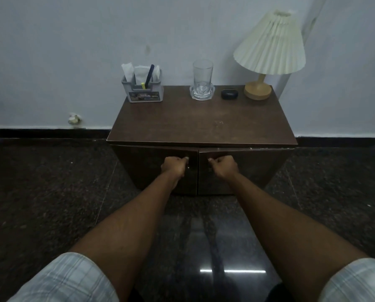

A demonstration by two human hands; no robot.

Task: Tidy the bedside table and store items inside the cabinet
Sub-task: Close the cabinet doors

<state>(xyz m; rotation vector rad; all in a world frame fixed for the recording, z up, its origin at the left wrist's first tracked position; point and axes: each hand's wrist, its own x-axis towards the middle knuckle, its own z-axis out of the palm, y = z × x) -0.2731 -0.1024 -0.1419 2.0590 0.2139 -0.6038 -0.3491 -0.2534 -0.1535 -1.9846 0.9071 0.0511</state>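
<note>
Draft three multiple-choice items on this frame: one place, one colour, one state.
1. The black case sits: A) between the glass and the lamp; B) in a drawer; C) on a chair.
2. The lamp's shade is: A) red; B) cream; C) black.
3. The left hand and right hand are: A) resting on a pillow; B) lifting a book; C) gripping the left door and right door at their inner edges.
Key: 1 A, glass on one side, lamp on the other. 2 B, pale pleated shade. 3 C, fingers curled at the doors' meeting edges.
</note>
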